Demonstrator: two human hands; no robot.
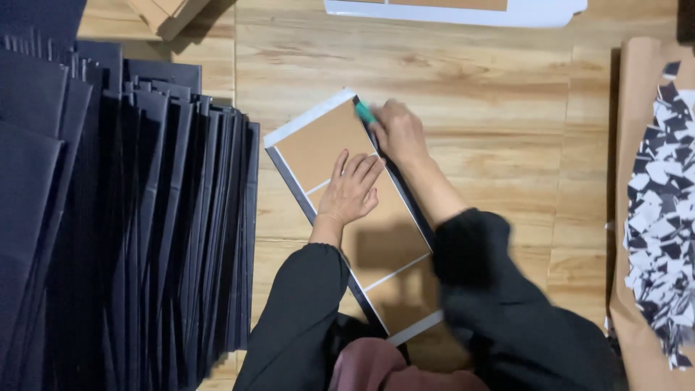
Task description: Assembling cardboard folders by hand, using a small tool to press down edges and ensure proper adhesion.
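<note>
Light wood-plank worktop, seen from above. Brown board panel with white and dark edging lies diagonally at centre. Left hand lies flat on the panel, fingers spread, holding nothing. Right hand is closed on a small teal tool, its tip at the panel's dark right edge near the far corner. Stack of dark sheets fills the left side, just beside the panel. Brown paper with black-and-white scraps along the right edge. Bare wood between panel and scraps.
</note>
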